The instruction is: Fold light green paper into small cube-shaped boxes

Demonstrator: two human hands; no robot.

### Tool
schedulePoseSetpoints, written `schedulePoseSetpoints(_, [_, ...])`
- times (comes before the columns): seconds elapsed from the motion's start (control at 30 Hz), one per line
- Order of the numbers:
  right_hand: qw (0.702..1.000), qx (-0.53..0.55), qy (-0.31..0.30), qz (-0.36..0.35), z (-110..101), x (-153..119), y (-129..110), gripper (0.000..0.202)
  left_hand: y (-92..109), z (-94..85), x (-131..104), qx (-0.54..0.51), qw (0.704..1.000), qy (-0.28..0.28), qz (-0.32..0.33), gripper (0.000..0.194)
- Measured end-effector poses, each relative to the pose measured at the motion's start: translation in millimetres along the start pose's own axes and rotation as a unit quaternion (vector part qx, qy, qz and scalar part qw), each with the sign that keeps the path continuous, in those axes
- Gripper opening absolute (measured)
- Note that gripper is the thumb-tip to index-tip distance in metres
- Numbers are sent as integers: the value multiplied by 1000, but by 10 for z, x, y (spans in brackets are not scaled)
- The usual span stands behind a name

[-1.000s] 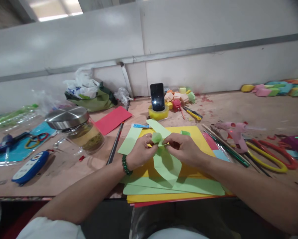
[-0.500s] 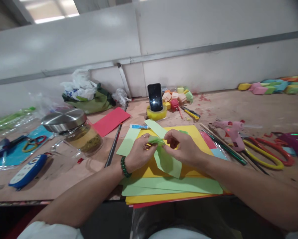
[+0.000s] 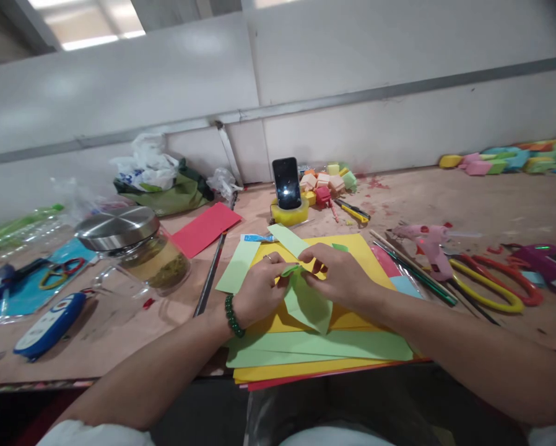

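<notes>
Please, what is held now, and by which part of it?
Light-green folded paper, pinched at its upper end by the left hand and right hand.

A lidded jug (image 3: pixel 150 263) stands near a green bag (image 3: pixel 178 197), a phone (image 3: pixel 286 183) farther right.

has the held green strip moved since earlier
Yes, upward in view: the lower tip of the green strip reached well over the pale green sheet, now barely past its far edge.
</notes>
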State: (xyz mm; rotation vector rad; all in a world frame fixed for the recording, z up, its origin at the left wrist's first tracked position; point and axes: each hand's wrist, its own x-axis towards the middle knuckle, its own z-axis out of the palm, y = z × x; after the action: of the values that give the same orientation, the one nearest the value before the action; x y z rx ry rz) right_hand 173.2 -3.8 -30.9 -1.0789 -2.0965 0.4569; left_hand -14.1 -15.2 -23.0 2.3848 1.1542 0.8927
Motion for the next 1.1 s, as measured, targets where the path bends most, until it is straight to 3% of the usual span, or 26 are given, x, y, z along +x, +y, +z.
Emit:
schedulePoseSetpoints(0.1, [1000,8,-13,-18,-4,-4,14,6,17,9,-12,24,999,-36,-4,26])
schedulePoseSetpoints(0.2, [999,29,-8,-22,-26,2,6,8,21,13,-3,-23,999,-37,-28,26])
schedulePoseSetpoints(0.33, [997,77,-13,20,-33,28,-2,9,-2,-3,34,-131,987,-21,-91,17])
schedulePoseSetpoints(0.43, [989,143,-13,44,-11,45,2,8,1,-31,53,-146,985,-24,-93,19])
schedulePoseSetpoints(0.67, [950,310,-19,25,-108,76,-27,10,53,-84,56,-99,992,-44,-65,20])
schedulePoseSetpoints(0.77, [932,350,-33,84,-141,109,-8,12,65,-66,36,-36,997,-46,-50,21])
schedulePoseSetpoints(0.87, [929,327,-61,161,-102,135,33,17,84,-43,4,31,998,-44,-33,21])
schedulePoseSetpoints(0.97, [941,288,-107,140,-51,138,54,22,100,-31,-21,86,995,-43,-25,20])
schedulePoseSetpoints(1.1, [960,241,-98,105,-31,116,48,14,107,-28,-27,122,991,-50,-27,20])
